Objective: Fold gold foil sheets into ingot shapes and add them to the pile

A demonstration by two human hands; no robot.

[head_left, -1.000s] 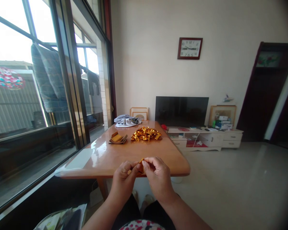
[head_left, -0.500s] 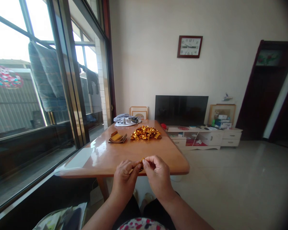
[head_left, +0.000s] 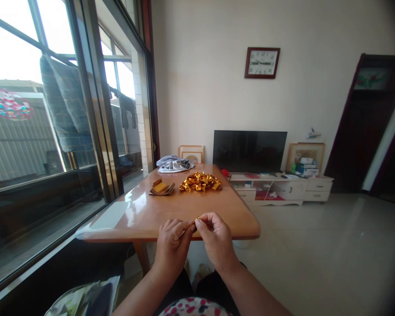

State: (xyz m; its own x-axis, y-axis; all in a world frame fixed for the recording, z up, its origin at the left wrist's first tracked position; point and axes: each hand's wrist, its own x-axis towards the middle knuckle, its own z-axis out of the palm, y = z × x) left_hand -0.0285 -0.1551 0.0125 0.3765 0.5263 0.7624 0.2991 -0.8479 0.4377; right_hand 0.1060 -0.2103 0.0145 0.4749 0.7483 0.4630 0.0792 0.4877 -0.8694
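From my remote seat I see one wooden table (head_left: 145, 215) carrying one heap of folded gold pieces (head_left: 200, 181) too tangled for me to count, one stack of flat gold sheets (head_left: 161, 188) beside it, and one bundle of cloth (head_left: 174, 164) at the far end. Just off the near edge, my left hand (head_left: 173, 245) and right hand (head_left: 216, 239) meet, both sets of fingertips pinched on a single small gold paper piece (head_left: 195, 223), which is mostly hidden between them.

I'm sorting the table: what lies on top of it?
On the table: a pile of folded gold pieces, a stack of gold sheets and bunched cloth. Anything beneath the cloth is hidden.
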